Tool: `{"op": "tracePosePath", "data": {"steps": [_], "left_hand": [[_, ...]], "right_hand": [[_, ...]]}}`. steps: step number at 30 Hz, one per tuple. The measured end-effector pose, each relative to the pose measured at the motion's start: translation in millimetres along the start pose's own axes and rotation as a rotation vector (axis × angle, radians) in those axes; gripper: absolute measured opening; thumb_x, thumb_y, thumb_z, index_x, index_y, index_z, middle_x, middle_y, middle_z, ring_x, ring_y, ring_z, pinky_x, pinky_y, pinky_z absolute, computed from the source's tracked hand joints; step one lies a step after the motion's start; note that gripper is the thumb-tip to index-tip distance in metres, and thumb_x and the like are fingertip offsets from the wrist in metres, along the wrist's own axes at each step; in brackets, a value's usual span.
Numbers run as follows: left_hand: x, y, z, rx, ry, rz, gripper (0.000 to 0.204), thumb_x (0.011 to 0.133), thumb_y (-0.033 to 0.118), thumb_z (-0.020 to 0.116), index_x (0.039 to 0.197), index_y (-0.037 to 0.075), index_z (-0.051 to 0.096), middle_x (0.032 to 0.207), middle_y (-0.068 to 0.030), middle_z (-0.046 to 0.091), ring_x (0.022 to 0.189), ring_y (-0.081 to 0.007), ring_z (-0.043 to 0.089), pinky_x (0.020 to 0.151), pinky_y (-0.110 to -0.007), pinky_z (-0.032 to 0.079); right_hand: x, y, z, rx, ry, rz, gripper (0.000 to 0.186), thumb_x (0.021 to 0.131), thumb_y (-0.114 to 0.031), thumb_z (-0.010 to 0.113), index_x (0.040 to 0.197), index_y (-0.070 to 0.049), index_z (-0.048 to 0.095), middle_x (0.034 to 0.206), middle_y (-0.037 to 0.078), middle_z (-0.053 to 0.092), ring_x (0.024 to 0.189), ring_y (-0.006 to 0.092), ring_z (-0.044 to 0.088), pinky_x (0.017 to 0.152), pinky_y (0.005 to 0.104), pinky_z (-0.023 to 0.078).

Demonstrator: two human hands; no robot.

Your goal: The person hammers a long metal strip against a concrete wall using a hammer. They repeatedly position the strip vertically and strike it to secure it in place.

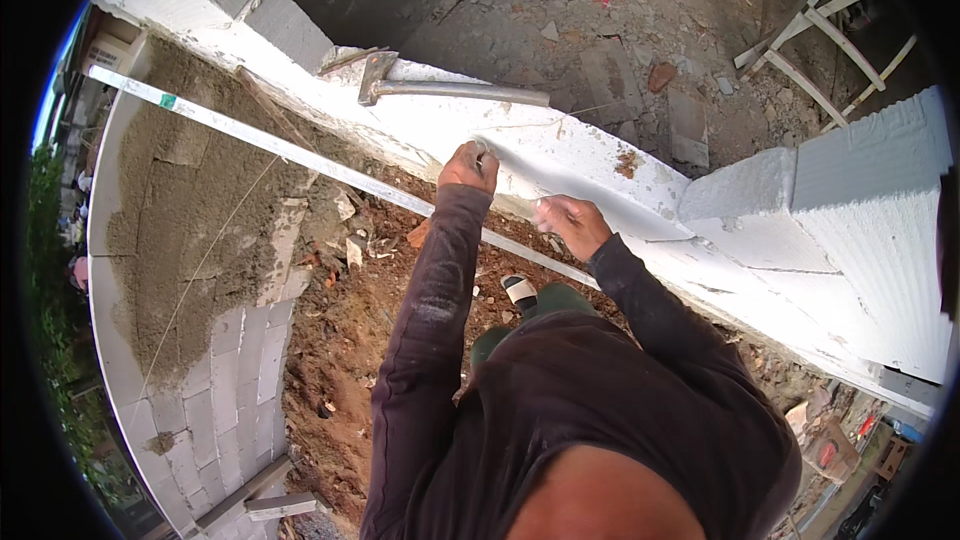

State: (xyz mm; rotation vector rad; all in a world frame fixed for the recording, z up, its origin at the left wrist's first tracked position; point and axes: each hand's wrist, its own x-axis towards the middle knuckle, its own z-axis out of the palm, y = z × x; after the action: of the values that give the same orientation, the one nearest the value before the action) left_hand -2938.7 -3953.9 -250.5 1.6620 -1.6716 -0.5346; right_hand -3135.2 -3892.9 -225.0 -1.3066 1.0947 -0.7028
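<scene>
My left hand (pixel 468 168) is curled closed just above the near edge of a white block wall (pixel 590 175). A little to its right, my right hand (pixel 573 225) is closed in a pinch, also by the wall's edge. Whatever either hand holds is too small or hidden to make out. A thin pale string (pixel 540 124) runs over the wall top near my left hand. Beyond the hands, a metal hammer (pixel 460 90) lies on the wall, its head toward the left. A long white straightedge bar (pixel 330 168) slants behind my forearms.
Left stands a block wall (pixel 215 340) partly coated with grey mortar (pixel 160 190). Reddish soil (pixel 335 420) with rubble lies between the walls. Across the white wall are broken bricks (pixel 662 77) and a wooden frame (pixel 825 25). Taller white blocks (pixel 870 190) rise at right.
</scene>
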Motion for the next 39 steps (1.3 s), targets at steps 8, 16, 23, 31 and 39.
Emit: {"op": "tracePosePath", "data": {"steps": [8,16,23,31,39], "left_hand": [[-85.1,75.9,-110.0,-0.357,-0.284,0.218,0.014,0.076,0.007,0.055,0.089,0.0,0.057,0.076,-0.0116,0.06,0.063,-0.0196,0.056,0.058,-0.031,0.045],[-121.5,109.0,-179.0,-0.415,-0.059,0.241,0.016,0.078,0.016,0.06,0.081,0.0,0.056,0.075,-0.0105,0.059,0.061,-0.0175,0.053,0.055,-0.028,0.041],[-156.8,140.1,-235.9,-0.532,0.084,0.539,0.013,0.078,0.018,0.06,0.074,0.006,0.057,0.071,-0.0096,0.063,0.056,-0.0218,0.057,0.061,-0.037,0.044],[-257.7,129.1,-336.4,-0.478,0.634,0.656,0.012,0.082,0.022,0.058,0.081,0.011,0.053,0.082,-0.0056,0.063,0.065,-0.0193,0.06,0.074,-0.04,0.039],[-298.3,125.6,-312.8,-0.189,0.999,0.354,0.019,0.076,0.021,0.065,0.069,0.004,0.059,0.071,-0.0111,0.064,0.062,-0.0231,0.06,0.07,-0.043,0.043]], "right_hand": [[47.7,-85.4,1.7,0.518,0.058,-0.179,0.068,0.084,-0.027,0.062,0.129,0.01,0.026,0.091,0.018,0.059,0.074,0.0211,0.063,0.062,0.0306,0.053],[79.0,-77.5,-93.7,0.587,0.578,0.035,0.044,0.08,-0.023,0.067,0.106,0.004,0.044,0.072,0.007,0.056,0.054,0.0192,0.06,0.048,0.0342,0.054],[165.4,22.1,-197.7,0.627,0.863,0.442,0.018,0.088,-0.023,0.051,0.08,-0.009,0.059,0.053,0.004,0.049,0.042,0.016,0.048,0.036,0.0313,0.043],[223.6,150.8,-330.7,0.508,0.641,0.512,0.015,0.082,-0.015,0.052,0.067,-0.016,0.052,0.061,0.0,0.05,0.044,0.0133,0.047,0.036,0.0261,0.038],[238.7,133.2,-303.2,0.242,0.816,0.619,0.016,0.082,-0.02,0.052,0.089,-0.006,0.05,0.082,0.01,0.053,0.066,0.0233,0.052,0.054,0.0349,0.042]]}}
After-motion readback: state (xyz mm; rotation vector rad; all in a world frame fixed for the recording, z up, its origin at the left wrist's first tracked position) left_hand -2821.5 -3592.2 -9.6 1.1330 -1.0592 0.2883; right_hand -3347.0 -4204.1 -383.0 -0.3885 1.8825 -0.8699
